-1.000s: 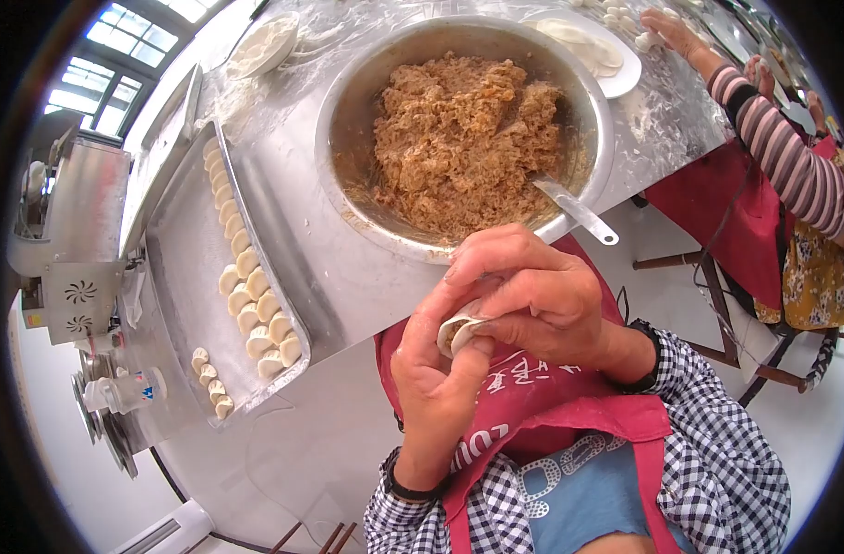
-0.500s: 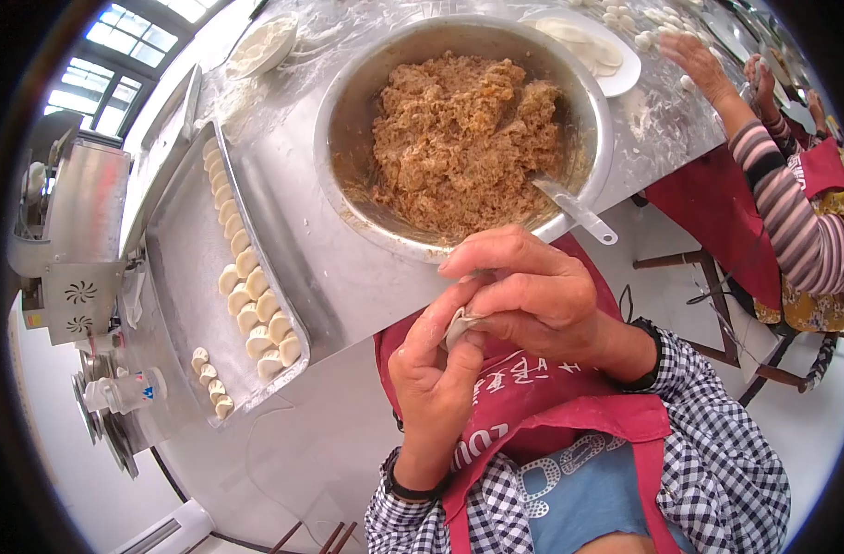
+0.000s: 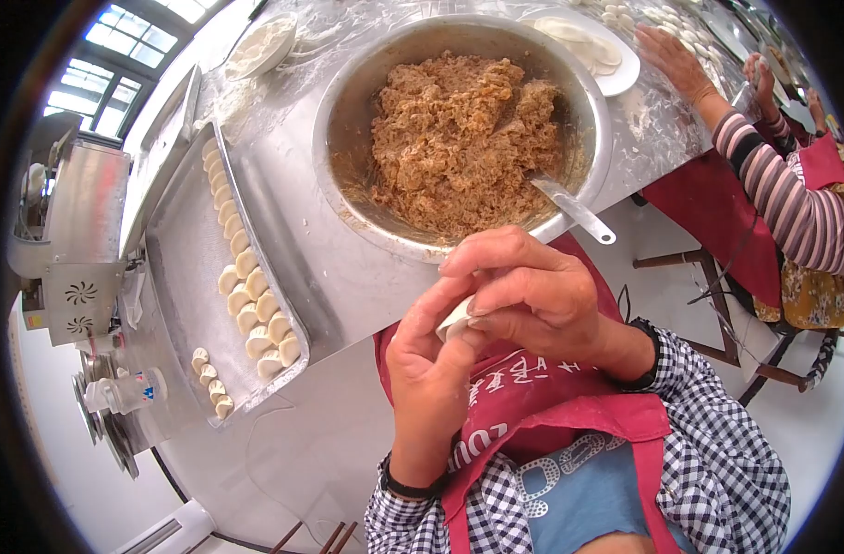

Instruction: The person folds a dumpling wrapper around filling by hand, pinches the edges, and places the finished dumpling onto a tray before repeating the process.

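Between my two hands, just in front of the big bowl, is a pale dumpling (image 3: pixel 455 319), partly hidden by my fingers. My left hand (image 3: pixel 433 369) pinches it from below with the thumb and fingers. Closed on its other side is my right hand (image 3: pixel 537 300), thumb and forefinger pressed at its edge. The metal bowl (image 3: pixel 326 138) beyond them holds a mound of brown minced filling (image 3: pixel 459 138). A metal spatula (image 3: pixel 574 208) leans in the filling, its handle over the rim.
A metal tray (image 3: pixel 177 240) at the left carries rows of finished dumplings (image 3: pixel 257 342). At the back are a plate of dough wrappers (image 3: pixel 579 46) and a bowl of flour (image 3: pixel 263 44). Another person's hand (image 3: pixel 676 65) reaches over the table at right, near dough pieces (image 3: pixel 685 28).
The dumpling has turned in my fingers and shows more of its pale side; my hands stay nearly in place. The other person's hand has shifted slightly left and down.
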`<state>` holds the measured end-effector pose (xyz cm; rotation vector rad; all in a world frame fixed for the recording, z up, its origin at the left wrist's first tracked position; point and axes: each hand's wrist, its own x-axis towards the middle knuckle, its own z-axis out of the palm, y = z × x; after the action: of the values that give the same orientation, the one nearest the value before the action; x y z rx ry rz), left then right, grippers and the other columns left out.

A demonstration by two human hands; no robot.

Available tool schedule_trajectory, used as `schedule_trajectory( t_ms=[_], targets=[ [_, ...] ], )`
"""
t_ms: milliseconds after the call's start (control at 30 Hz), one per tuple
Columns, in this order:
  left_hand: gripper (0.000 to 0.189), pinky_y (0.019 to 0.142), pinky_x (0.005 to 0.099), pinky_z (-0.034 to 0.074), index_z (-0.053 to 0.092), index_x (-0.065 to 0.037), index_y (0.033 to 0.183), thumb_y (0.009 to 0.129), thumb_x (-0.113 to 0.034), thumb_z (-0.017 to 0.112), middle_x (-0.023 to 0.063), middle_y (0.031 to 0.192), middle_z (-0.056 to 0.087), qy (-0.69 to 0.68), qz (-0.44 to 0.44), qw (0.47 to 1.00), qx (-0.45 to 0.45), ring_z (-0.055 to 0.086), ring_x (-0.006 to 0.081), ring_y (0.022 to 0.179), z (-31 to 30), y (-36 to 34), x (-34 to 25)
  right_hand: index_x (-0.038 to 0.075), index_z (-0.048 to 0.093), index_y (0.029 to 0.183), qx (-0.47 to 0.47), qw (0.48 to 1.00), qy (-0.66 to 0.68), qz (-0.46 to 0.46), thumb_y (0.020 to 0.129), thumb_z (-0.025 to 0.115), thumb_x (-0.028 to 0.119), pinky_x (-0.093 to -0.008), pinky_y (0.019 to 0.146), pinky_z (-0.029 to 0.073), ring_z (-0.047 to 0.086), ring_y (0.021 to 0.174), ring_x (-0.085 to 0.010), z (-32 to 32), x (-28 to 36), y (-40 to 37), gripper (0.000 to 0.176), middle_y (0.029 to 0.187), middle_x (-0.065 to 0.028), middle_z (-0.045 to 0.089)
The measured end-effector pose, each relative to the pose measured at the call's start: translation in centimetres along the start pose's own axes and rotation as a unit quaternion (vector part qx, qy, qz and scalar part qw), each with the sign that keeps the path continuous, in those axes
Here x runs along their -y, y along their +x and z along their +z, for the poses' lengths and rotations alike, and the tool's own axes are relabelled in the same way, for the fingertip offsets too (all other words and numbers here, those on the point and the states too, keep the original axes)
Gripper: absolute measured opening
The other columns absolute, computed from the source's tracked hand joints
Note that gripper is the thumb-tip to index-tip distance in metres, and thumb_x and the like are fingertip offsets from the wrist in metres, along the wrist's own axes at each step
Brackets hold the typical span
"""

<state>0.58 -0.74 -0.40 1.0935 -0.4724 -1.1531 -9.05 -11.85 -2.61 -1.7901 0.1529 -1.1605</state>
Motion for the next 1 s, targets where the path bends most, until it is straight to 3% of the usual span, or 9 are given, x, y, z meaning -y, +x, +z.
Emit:
schedule_trajectory(
  t_ms=[133,300,433,500,600,833,933,1000],
  targets=[
    [0.043,0.088,0.0312,0.047,0.042,0.006,0.123,0.083,-0.001,0.056,0.017,0.117,0.052,-0.088,-0.002,0.996,-0.003,0.055,0.0222,0.104,-0.3,-0.1,0.4,0.003,0.06,0.075,-0.025,0.998,-0.053,-0.014,0.066,0.07,0.005,-0.0323,0.074,0.049,0.059,0.09,-0.0245,0.3,0.1,0.2,0.014,0.104,-0.0132,0.06],
    [0.037,0.087,0.0284,0.046,0.047,0.007,0.119,0.084,0.001,0.054,0.0158,0.114,0.055,0.144,0.09,0.985,-0.017,0.056,0.0192,0.102,0.1,-0.2,0.4,0.003,0.06,0.073,0.017,0.995,-0.085,-0.049,0.066,0.069,0.006,-0.0324,0.075,0.048,0.06,0.091,-0.0253,-0.1,-0.3,0.1,0.013,0.104,-0.0129,0.06],
    [0.035,0.087,0.0276,0.046,0.048,0.008,0.118,0.083,0.002,0.053,0.0151,0.113,0.055,0.226,0.075,0.971,-0.018,0.055,0.018,0.101,0.0,-0.5,0.0,0.003,0.06,0.072,0.024,0.994,-0.09,-0.059,0.065,0.069,0.007,-0.0327,0.075,0.048,0.059,0.092,-0.0255,-0.3,-0.3,0.1,0.013,0.103,-0.0123,0.06],
    [0.038,0.09,0.0264,0.042,0.049,0.005,0.12,0.082,0.007,0.052,0.0104,0.114,0.056,0.118,0.039,0.992,0.001,0.053,0.0158,0.105,0.0,-0.3,0.0,0.001,0.058,0.079,0.055,0.993,-0.09,-0.054,0.068,0.071,0.01,-0.0367,0.078,0.048,0.058,0.096,-0.0287,-0.7,-0.1,0.1,0.02,0.105,-0.0181,0.059],
    [0.039,0.091,0.0265,0.041,0.049,0.005,0.12,0.081,0.009,0.05,0.0108,0.116,0.055,0.088,0.02,0.996,-0.001,0.052,0.0163,0.107,-0.2,-0.4,0.0,0.003,0.06,0.074,-0.003,0.997,-0.072,-0.012,0.063,0.07,0.006,-0.0343,0.077,0.048,0.059,0.093,-0.0261,0.0,0.3,0.3,0.015,0.105,-0.0129,0.059],
    [0.041,0.09,0.028,0.044,0.045,0.008,0.121,0.081,0.005,0.05,0.0145,0.116,0.053,0.123,0.035,0.992,-0.001,0.054,0.019,0.105,0.6,0.0,-0.4,0.003,0.06,0.076,0.036,0.998,-0.039,-0.025,0.064,0.07,0.004,-0.0335,0.075,0.049,0.06,0.091,-0.026,-0.5,-0.3,-0.1,0.016,0.107,-0.0133,0.059],
    [0.04,0.091,0.0294,0.044,0.044,0.008,0.121,0.082,0.004,0.051,0.0161,0.118,0.052,0.067,0.019,0.997,-0.013,0.053,0.0205,0.107,0.5,0.1,-0.1,0.003,0.06,0.077,0.021,0.998,-0.039,-0.032,0.065,0.069,0.005,-0.0329,0.074,0.049,0.06,0.09,-0.0258,-0.2,-0.4,-0.3,0.014,0.106,-0.0136,0.059],
    [0.039,0.091,0.0308,0.045,0.045,0.007,0.121,0.083,0.002,0.052,0.0176,0.118,0.052,-0.078,-0.023,0.997,-0.014,0.054,0.022,0.107,-0.1,0.1,0.2,0.003,0.06,0.076,-0.007,0.998,-0.064,-0.011,0.066,0.069,0.006,-0.0329,0.074,0.049,0.06,0.09,-0.0258,0.1,-0.3,-0.3,0.013,0.104,-0.0135,0.06]
  ],
)
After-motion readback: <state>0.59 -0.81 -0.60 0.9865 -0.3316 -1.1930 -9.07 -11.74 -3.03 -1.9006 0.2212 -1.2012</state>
